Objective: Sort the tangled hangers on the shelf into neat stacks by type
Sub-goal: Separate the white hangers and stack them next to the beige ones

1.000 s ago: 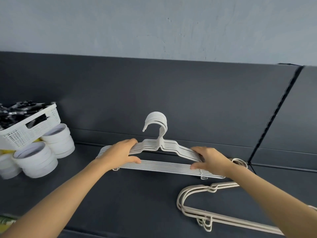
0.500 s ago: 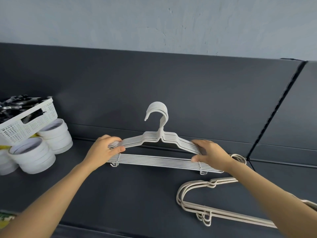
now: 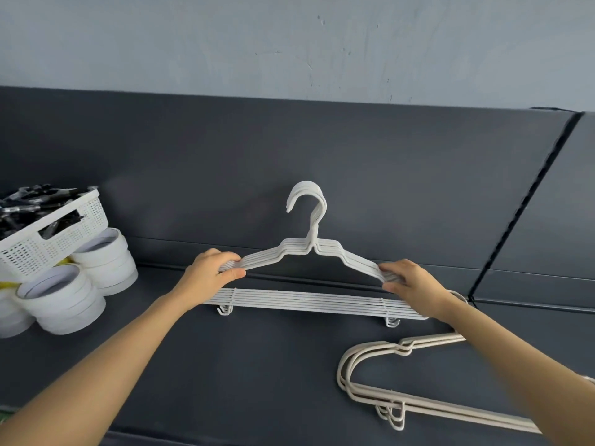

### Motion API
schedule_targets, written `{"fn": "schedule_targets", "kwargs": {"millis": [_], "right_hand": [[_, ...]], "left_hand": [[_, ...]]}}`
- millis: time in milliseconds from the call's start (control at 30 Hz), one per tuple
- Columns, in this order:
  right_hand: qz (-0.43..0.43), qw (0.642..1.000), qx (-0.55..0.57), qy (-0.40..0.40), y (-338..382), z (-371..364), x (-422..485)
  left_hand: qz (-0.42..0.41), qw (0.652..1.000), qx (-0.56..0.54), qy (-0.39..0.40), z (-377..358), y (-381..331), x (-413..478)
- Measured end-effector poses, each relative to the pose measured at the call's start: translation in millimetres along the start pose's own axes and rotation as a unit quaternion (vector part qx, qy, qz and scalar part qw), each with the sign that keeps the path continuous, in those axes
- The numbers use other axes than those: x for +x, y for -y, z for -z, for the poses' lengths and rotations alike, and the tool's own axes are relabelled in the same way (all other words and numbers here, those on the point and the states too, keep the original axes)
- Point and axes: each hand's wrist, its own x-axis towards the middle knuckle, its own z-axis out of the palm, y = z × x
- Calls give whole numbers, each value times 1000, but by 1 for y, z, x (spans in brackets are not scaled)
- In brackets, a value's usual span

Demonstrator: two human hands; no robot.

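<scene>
A stack of several white hangers stands upright on the dark shelf, hooks leaning against the back panel. My left hand pinches the stack's left shoulder. My right hand grips the right shoulder end. A second stack of beige hangers lies flat on the shelf at the lower right, partly hidden under my right forearm.
At the left, a white perforated basket holding black items rests on rolls of white tape. A dark back panel rises behind the shelf, with a vertical seam at the right.
My left hand slid outward to the end of the white hangers' left shoulder. The stack now stands more upright and squared against the back panel. The beige hangers stayed put.
</scene>
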Motion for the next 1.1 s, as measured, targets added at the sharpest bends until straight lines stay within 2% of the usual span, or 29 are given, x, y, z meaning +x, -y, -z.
{"fn": "schedule_targets", "kwargs": {"millis": [367,567,733,867,1100], "right_hand": [[-51,998,2,-21,-23,1,12],[-34,998,-38,-27,-16,6,11],[-26,991,-120,-60,-14,-4,7],[-37,979,-194,-57,-2,-10,5],[-80,982,-168,-35,22,-8,16]], "left_hand": [[-6,1000,-1,0,-12,-15,35],[-4,1000,-18,-5,-16,-23,40],[-45,992,92,-76,-26,-28,31],[-94,957,246,-117,-38,-28,26],[-81,961,258,-61,-25,-45,27]]}}
